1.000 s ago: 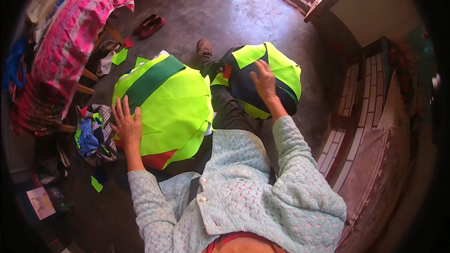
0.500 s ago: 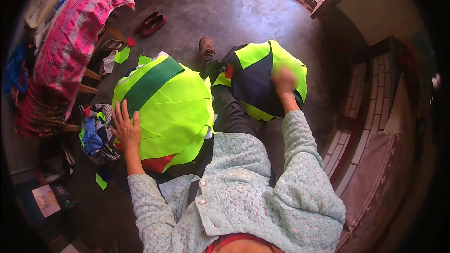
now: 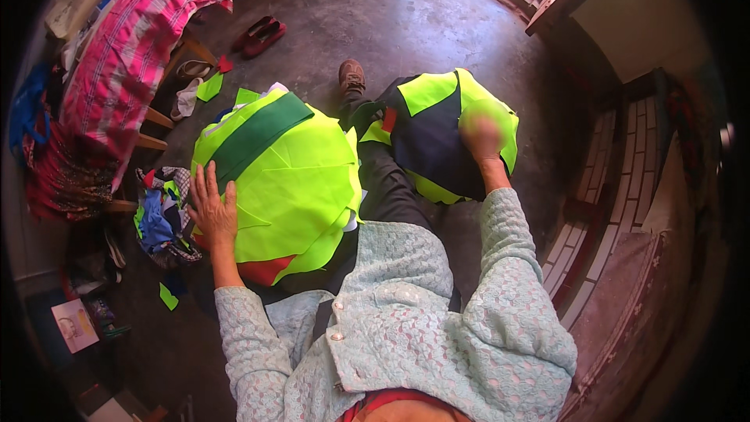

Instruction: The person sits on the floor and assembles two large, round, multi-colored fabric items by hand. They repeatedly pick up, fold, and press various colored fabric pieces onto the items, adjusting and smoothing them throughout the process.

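No words, numbers or signs are showing legibly anywhere. Well to the lower left of the round lime-green cloth bundle [image 3: 289,180], a pale card [image 3: 74,327] is bearing a small printed picture, and any lettering there is coming out too small and blurred to be read.

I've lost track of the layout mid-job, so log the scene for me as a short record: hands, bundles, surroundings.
Left hand: left hand, fingers spread, resting on the left side of the left bundle
Right hand: right hand, over the right bundle; blurred, grip and contact unclear
Left bundle: mostly yellow-green, dark green strip across it
Right bundle: dark, with yellow-green panels
Floor: cloth scraps left of the left bundle; red shoes farther off
Upper left: pink plaid cloth, draped
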The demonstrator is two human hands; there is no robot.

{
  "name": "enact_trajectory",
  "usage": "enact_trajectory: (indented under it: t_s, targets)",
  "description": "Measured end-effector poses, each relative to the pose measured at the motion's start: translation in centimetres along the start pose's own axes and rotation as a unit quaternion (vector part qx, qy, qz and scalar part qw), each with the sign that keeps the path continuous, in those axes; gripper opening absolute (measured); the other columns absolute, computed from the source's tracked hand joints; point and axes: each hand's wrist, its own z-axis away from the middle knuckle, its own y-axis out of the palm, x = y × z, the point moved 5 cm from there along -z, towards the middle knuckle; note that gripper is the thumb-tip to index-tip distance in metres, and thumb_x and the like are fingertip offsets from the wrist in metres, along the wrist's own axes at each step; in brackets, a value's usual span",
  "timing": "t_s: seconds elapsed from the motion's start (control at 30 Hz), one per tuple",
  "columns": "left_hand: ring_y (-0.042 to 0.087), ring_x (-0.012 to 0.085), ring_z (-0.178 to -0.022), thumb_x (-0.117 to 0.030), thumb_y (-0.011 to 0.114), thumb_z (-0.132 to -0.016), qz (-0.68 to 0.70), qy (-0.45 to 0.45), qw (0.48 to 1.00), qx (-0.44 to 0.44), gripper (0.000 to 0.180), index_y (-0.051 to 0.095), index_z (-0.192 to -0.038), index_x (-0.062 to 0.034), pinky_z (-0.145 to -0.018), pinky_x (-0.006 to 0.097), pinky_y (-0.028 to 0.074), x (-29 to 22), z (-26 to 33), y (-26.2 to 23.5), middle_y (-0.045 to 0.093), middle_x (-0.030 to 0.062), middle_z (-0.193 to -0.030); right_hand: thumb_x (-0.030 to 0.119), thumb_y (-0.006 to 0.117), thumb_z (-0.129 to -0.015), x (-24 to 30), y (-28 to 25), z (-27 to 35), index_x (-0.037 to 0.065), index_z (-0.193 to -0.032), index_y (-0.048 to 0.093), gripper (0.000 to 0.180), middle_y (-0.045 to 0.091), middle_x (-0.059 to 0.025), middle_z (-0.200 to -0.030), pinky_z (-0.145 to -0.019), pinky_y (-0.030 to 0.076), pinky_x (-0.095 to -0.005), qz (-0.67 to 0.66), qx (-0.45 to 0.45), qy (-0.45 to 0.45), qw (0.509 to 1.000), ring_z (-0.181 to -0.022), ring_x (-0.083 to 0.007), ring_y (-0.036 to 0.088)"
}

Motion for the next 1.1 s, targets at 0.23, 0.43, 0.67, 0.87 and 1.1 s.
enact_trajectory:
  t_s: [0.23, 0.43, 0.67, 0.87, 1.1]
  targets:
    - [0.026, 0.0268, -0.145, -0.049, 0.045, -0.096, -0.008, 0.004, 1.000, -0.006, 0.058, 0.032, -0.150, -0.0289, -0.104, 0.065, 0.025, 0.1, -0.2, 0.3, 0.029, 0.0001, -0.157, 0.026, 0.071, -0.077, 0.7, 0.9, -0.6, 0.013, -0.082, 0.065, 0.015, 0.063, -0.0057, -0.088, -0.065, 0.055, -0.0402, 0.062, 0.014, 0.024, 0.998, -0.080, -0.0278, 0.063]
    - [0.026, 0.0263, -0.144, -0.049, 0.045, -0.096, -0.013, -0.002, 1.000, -0.008, 0.059, 0.032, -0.150, -0.0293, -0.104, 0.065, 0.025, 0.2, -0.1, 0.3, 0.029, 0.0001, -0.156, 0.022, 0.068, -0.078, 0.5, 2.3, -0.8, 0.012, -0.079, 0.063, 0.011, 0.064, -0.0059, -0.086, -0.063, 0.054, -0.0402, 0.061, 0.002, 0.050, 0.997, -0.076, -0.0279, 0.064]
    - [0.026, 0.0260, -0.144, -0.049, 0.045, -0.096, -0.006, 0.002, 1.000, -0.008, 0.058, 0.033, -0.149, -0.0294, -0.104, 0.065, 0.025, -0.3, -0.4, 0.2, 0.030, 0.0002, -0.156, 0.029, 0.065, -0.086, -7.0, 7.4, 1.1, 0.008, -0.085, 0.065, 0.021, 0.067, -0.0104, -0.082, -0.066, 0.051, -0.0397, -0.120, -0.092, 0.144, 0.978, -0.073, -0.0259, 0.066]
    - [0.026, 0.0269, -0.144, -0.050, 0.045, -0.096, 0.009, 0.008, 1.000, -0.022, 0.058, 0.033, -0.149, -0.0296, -0.104, 0.065, 0.025, -0.2, -0.4, 0.3, 0.031, 0.0003, -0.156, 0.018, 0.065, -0.091, -9.0, 6.5, 1.3, 0.006, -0.092, 0.065, 0.012, 0.056, 0.0018, -0.069, -0.052, 0.042, -0.0257, -0.572, -0.088, 0.304, 0.757, -0.060, -0.0100, 0.054]
    - [0.031, 0.0281, -0.141, -0.047, 0.052, -0.092, 0.026, 0.001, 0.999, -0.024, 0.057, 0.039, -0.144, -0.0272, -0.101, 0.069, 0.029, -0.5, -0.1, -0.8, 0.036, 0.0021, -0.152, 0.013, 0.059, -0.092, -10.3, -0.4, -1.1, 0.005, -0.097, 0.065, 0.011, 0.064, -0.0016, -0.088, -0.067, 0.050, -0.0287, -0.709, -0.099, 0.337, 0.611, -0.076, -0.0144, 0.061]
